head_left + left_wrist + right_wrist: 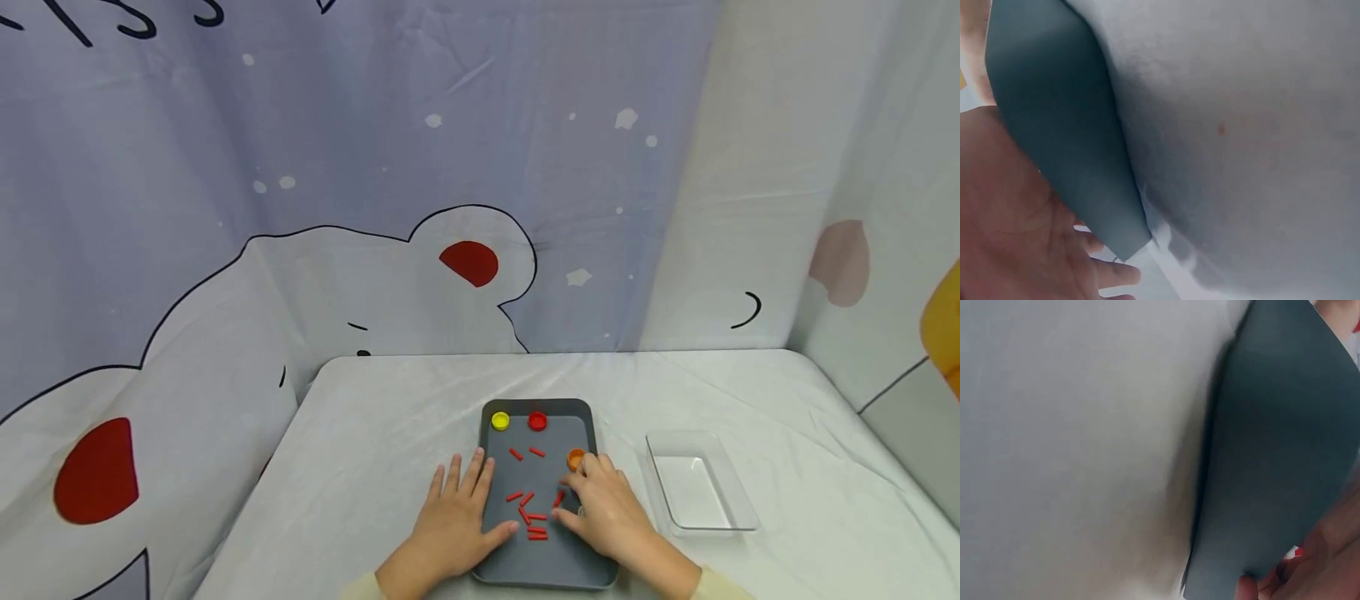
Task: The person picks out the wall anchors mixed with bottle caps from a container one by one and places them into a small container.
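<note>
White-draped desk: bearing grey tray, lower centre. Red sticks: lying inside; probably light, stiff; pinch mid-length. Your left hand: resting at tray's edge, fingers apart. Your right hand: overhanging tray, grip unclear.

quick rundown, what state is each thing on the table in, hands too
gray tray: flat, uncovered
left hand: spread, at the tray's left edge
right hand: bent over the tray's right side
red sticks: scattered on the tray; one near the right hand, whether held unclear
orange round piece: on the tray, partly hidden
yellow round piece: lying at the tray's far end
red round piece: beside it, apart
clear container: open-topped
</note>
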Action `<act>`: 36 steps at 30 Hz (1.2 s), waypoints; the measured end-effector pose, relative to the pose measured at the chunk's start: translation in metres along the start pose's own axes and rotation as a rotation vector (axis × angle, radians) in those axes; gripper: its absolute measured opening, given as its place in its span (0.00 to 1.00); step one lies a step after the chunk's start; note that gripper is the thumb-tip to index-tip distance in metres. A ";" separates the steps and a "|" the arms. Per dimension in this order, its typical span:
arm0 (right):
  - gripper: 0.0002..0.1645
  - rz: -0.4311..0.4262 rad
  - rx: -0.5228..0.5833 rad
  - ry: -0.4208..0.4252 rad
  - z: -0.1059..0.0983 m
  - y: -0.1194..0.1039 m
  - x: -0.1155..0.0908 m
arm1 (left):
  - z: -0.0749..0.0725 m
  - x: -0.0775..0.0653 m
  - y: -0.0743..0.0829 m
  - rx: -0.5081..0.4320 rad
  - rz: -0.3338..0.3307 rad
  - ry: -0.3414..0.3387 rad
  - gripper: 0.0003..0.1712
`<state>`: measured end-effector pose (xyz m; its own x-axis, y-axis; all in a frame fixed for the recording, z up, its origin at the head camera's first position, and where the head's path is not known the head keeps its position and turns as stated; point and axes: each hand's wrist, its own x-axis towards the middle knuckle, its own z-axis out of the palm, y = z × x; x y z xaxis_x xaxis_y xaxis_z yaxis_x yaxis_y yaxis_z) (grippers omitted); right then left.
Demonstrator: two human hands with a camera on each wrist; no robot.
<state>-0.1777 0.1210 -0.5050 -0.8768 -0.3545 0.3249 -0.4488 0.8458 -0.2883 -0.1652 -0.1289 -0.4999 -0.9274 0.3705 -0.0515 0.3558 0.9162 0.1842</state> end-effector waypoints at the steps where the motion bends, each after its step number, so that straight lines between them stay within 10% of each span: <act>1: 0.25 0.001 -0.013 -0.004 0.001 -0.001 0.000 | 0.001 0.000 0.000 0.002 0.000 0.000 0.55; 36: 0.17 0.008 -0.158 0.013 0.011 -0.006 0.010 | 0.002 0.000 0.005 0.015 -0.019 -0.005 0.55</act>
<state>-0.1857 0.1081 -0.5104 -0.8777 -0.3430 0.3348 -0.4080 0.9012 -0.1463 -0.1630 -0.1240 -0.5014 -0.9335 0.3535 -0.0594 0.3397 0.9253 0.1686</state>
